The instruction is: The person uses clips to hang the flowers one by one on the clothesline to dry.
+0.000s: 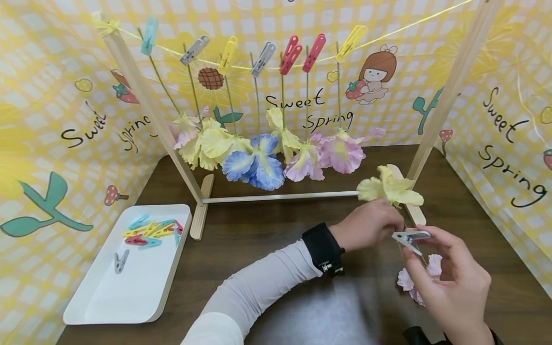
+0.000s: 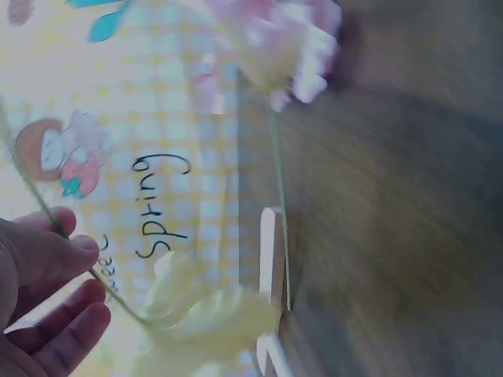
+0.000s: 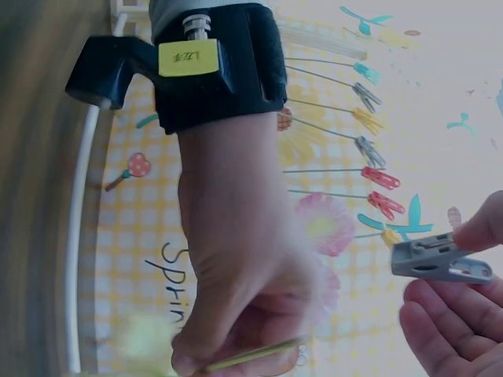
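Note:
My left hand (image 1: 374, 224) pinches the thin stem of a yellow artificial flower (image 1: 390, 190), whose petals spread beyond the fingers, near the right post's foot. In the left wrist view, thumb and fingers close on that stem (image 2: 118, 297). Close beside it, my right hand (image 1: 459, 282) holds a grey clothespin (image 1: 411, 238) between thumb and fingers. The right wrist view shows this clothespin (image 3: 440, 261) near the left hand's stem end. A pink-purple flower (image 1: 407, 280) lies on the table, partly hidden behind the right hand.
A yellow string (image 1: 414, 25) runs between two wooden posts (image 1: 142, 96). From it several yellow, pink and blue flowers (image 1: 254, 163) hang upside down by coloured clothespins. A white rod (image 1: 280, 197) joins the posts low down. A white tray (image 1: 108, 292) with loose clothespins stands at left.

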Motion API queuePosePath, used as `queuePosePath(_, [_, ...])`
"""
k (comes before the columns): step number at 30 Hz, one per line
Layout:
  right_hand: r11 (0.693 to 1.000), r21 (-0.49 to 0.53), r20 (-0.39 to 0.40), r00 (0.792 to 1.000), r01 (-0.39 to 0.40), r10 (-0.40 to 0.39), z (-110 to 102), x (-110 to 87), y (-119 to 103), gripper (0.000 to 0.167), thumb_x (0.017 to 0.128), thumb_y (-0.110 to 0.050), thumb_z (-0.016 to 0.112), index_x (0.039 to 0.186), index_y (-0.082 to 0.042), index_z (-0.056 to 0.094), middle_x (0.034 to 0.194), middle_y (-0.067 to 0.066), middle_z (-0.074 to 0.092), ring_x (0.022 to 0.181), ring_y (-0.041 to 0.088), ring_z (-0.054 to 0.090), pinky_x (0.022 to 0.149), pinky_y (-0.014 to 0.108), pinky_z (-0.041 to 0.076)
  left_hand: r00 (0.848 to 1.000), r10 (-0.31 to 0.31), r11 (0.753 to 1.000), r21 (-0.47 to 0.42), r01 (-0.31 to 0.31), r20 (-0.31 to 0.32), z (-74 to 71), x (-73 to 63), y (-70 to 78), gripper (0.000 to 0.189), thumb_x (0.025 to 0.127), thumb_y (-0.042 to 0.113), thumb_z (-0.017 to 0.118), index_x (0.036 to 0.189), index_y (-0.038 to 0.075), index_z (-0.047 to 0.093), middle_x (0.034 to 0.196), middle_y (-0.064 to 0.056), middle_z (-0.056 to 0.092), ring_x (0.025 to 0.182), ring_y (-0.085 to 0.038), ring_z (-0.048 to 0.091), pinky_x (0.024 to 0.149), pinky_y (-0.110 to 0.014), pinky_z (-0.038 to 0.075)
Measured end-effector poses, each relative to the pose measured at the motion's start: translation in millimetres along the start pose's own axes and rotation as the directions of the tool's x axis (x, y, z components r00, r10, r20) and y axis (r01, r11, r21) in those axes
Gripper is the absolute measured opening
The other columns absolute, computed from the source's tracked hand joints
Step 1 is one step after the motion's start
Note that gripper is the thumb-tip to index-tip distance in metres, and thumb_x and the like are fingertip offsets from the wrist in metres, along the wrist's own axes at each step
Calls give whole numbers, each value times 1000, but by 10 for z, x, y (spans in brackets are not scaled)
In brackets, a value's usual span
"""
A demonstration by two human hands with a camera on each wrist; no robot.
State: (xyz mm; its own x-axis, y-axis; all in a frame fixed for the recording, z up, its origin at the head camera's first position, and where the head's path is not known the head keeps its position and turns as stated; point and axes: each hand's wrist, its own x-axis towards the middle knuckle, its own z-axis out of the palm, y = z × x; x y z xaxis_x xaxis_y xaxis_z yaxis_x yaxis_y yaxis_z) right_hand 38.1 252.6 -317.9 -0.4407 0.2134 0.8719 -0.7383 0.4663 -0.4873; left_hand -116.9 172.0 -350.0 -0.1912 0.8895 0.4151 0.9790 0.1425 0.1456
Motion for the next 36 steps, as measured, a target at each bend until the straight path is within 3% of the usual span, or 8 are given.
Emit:
queuePosePath(6, [964,265,-168,986,26,19,-31,26,16,34,73,21,68,103,28,53,96,29,66,87,24,67,76,20,52,978,-205,937,-298,182,-46,-84,15,-27,16,89,-2,65,90,11,74,88,8,69,82,2,57,78,-8,40])
queuePosePath(14, [908,407,-312,949,100,35,-42,51,34,33,69,26,66,99,29,52,93,34,63,86,31,67,75,23,52,935,-336,772,-602,205,-113,-275,32,63,5,88,1,70,90,6,71,86,1,71,75,9,56,72,-10,47])
queuePosePath(18, [909,402,-335,942,111,33,-42,72,18,33,69,26,66,98,30,52,91,34,63,85,31,67,73,22,51,909,-412,571,-795,206,-61,-324,40,100,6,85,-6,71,88,-3,67,90,-10,71,78,-1,64,73,-17,52])
queuePosePath(21, [908,405,-327,944,109,32,-41,78,13,33,69,26,66,99,29,52,91,34,64,85,31,67,73,22,51,883,-466,373,-895,245,48,-279,33,103,7,85,-10,68,91,-9,64,91,-15,71,74,-8,66,72,-27,55])
queuePosePath(23, [904,415,-314,949,103,36,-43,71,23,32,69,27,64,99,29,52,91,34,64,86,32,67,74,22,52,858,-497,255,-924,287,130,-210,20,95,7,87,-10,67,94,-10,64,89,-16,71,69,-10,65,70,-33,56])
queuePosePath(26, [908,410,-281,959,88,34,-53,53,49,33,70,27,63,101,29,52,93,34,63,88,31,66,77,23,52,809,-543,117,-933,340,227,-77,0,84,10,88,-10,65,97,-12,64,82,-15,71,61,-11,62,64,-33,56])
queuePosePath(30, [916,399,-227,973,50,45,-67,30,72,34,70,28,62,103,29,51,95,33,64,90,30,66,80,25,53,731,-601,3,-914,406,323,92,-25,64,8,87,-12,65,95,-12,65,75,-13,70,57,-12,61,53,-22,51])
queuePosePath(36, [938,346,-187,980,1,68,-80,9,71,35,71,27,61,104,29,52,95,31,65,88,27,66,77,22,53,634,-647,-71,-861,503,424,288,-66,19,7,86,-12,65,93,-12,67,74,-16,70,52,-12,59,50,-22,50])
